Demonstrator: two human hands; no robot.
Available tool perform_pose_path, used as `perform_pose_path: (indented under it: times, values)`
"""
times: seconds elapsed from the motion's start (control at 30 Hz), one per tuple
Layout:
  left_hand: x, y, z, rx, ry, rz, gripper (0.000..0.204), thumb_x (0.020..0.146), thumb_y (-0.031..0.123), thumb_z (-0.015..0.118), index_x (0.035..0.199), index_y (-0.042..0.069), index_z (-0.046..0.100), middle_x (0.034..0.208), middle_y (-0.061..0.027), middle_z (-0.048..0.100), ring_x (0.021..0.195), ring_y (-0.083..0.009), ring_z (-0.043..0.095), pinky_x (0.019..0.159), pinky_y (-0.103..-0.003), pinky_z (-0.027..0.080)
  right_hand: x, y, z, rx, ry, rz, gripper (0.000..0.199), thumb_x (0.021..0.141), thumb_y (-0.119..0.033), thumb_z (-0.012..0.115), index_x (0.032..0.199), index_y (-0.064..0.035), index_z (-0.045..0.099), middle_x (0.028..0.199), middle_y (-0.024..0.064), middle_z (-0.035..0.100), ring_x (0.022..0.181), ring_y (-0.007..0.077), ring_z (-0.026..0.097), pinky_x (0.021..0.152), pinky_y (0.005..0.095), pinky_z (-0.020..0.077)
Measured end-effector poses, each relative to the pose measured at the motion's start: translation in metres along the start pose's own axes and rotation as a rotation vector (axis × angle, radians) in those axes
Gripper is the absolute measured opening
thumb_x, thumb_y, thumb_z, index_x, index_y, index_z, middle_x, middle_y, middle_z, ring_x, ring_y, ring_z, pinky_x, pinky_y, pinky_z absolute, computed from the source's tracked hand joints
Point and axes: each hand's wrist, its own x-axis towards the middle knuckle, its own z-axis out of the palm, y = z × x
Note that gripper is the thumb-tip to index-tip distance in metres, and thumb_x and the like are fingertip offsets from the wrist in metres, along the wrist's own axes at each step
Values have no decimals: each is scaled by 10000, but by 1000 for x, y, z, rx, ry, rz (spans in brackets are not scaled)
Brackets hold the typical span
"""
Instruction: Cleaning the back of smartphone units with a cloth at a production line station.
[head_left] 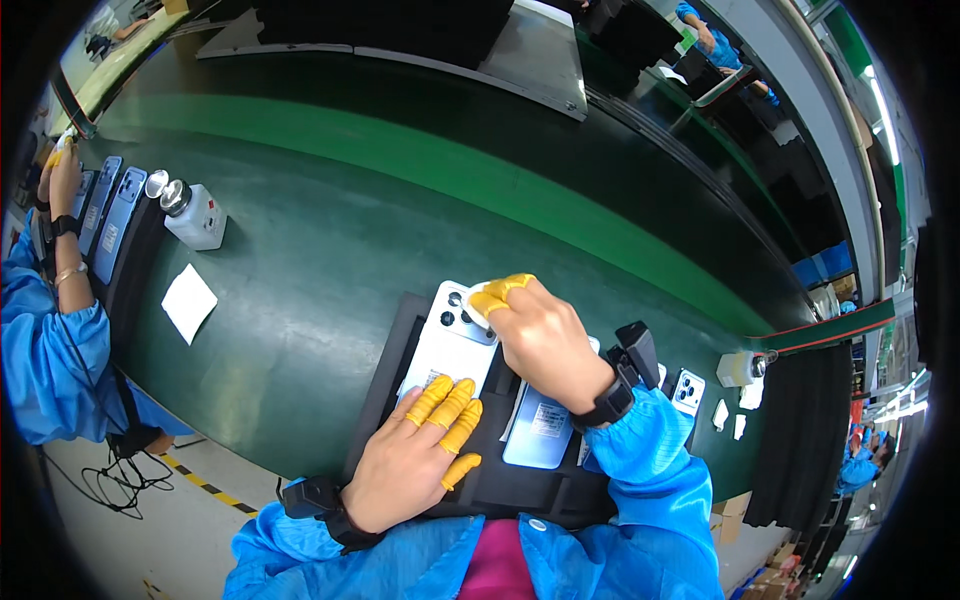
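A pale phone (450,350) lies back up on a black foam tray (388,365), its camera lenses at the far end. My left hand (405,465), with yellow finger cots, lies with fingers stretched over the phone's near end. With bent fingers in yellow cots, my right hand (548,345) pinches a small white wipe (477,306) against the camera area. Beneath my right wrist, a light blue phone (540,435) with a white label sits in the tray. Farther right is another pale phone (688,391), its lenses showing; my right sleeve partly covers that row.
On the green bench (290,250), a white pump bottle (202,220) and a white cloth (189,303) are at left. A co-worker's hand (64,180) is by several blue phones (120,222). Another bottle (738,370) and wipe pieces (721,414) lie at right.
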Motion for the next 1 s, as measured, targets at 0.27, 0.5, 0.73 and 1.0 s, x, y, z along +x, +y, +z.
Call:
perform_pose_path:
  times: [0.27, 0.5, 0.73, 1.0]
  values:
    - [-2, -2, 4, 51, 34, 6, 508, 811, 281, 708, 1240, 27, 612, 1303, -151, 557, 1283, -340, 474, 1109, -453, 342, -36, -30, -14, 148, -93, -51, 138, 678, -67, 648, 806, -16, 655, 815, 81, 585, 847, 245, 606, 648, 321, 547]
    - [0, -2, 7, 81, 37, 62, 494, 822, 286, 706, 1230, 22, 613, 1311, -160, 549, 1277, -351, 475, 1104, -462, 347, -21, -21, 3, -10, 54, -213, 175, 686, -88, 647, 841, -10, 664, 869, 80, 597, 833, 226, 595, 695, 308, 538]
    - [-3, -3, 9, 94, 37, 35, 484, 801, 245, 742, 1223, 39, 624, 1358, -147, 528, 1285, -365, 467, 1105, -446, 352, -49, 16, -93, -50, -16, 75, 252, 632, 8, 625, 867, -17, 712, 880, 142, 688, 881, 291, 660, 772, 355, 566]
    - [-1, -4, 10, 134, 58, 74, 471, 794, 224, 752, 1209, 33, 638, 1330, -149, 551, 1280, -345, 480, 1106, -442, 354, -18, 158, -330, -830, 718, 255, 222, 740, 37, 585, 899, -20, 729, 885, 205, 683, 801, 365, 663, 726, 387, 534]
